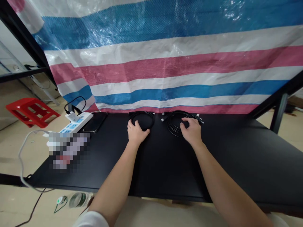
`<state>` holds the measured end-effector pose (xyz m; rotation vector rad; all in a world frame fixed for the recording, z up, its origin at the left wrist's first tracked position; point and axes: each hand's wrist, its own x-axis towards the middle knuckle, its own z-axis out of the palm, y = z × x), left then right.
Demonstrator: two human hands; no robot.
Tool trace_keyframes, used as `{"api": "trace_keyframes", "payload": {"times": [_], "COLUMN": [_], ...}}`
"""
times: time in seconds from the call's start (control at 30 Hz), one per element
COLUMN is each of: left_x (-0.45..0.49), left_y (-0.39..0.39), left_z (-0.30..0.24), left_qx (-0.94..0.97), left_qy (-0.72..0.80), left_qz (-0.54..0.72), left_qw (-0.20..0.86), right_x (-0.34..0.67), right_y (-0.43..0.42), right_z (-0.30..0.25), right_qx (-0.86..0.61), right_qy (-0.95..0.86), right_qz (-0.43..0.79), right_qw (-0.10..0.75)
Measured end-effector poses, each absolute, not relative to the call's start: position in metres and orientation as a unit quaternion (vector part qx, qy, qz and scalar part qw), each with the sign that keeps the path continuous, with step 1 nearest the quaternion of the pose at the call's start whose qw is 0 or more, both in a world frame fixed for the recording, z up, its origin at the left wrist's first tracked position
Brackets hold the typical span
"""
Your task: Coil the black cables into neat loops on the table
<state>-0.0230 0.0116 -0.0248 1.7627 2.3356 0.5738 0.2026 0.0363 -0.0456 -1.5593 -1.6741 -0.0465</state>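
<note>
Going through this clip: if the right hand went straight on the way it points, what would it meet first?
The coiled black cable comes first: the right hand seems to be on it, though depth is hard to judge from this view.

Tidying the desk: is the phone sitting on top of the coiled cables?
No, the black smartphone lies apart, beside the white power strip.

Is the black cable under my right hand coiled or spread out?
Coiled: the black cable lies in round, stacked loops on the table, and the right hand rests on the coil's edge.
</note>
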Motion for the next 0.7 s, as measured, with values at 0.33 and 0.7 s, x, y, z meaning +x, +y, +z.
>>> {"api": "trace_keyframes", "payload": {"times": [0.33, 0.7], "left_x": [-0.025, -0.027], "left_y": [0.017, 0.016], "left_z": [-0.023, -0.019], "left_qx": [0.611, 0.504], "left_qy": [0.769, 0.776], "left_qz": [0.162, 0.359], "left_qw": [0.092, 0.118], "right_x": [0.218, 0.248], "right_y": [0.041, 0.041], "right_z": [-0.042, -0.032], "right_qx": [-0.666, -0.81], "right_qy": [-0.618, -0.454], "right_qz": [-0.016, 0.07], "right_qw": [0.416, 0.366]}}
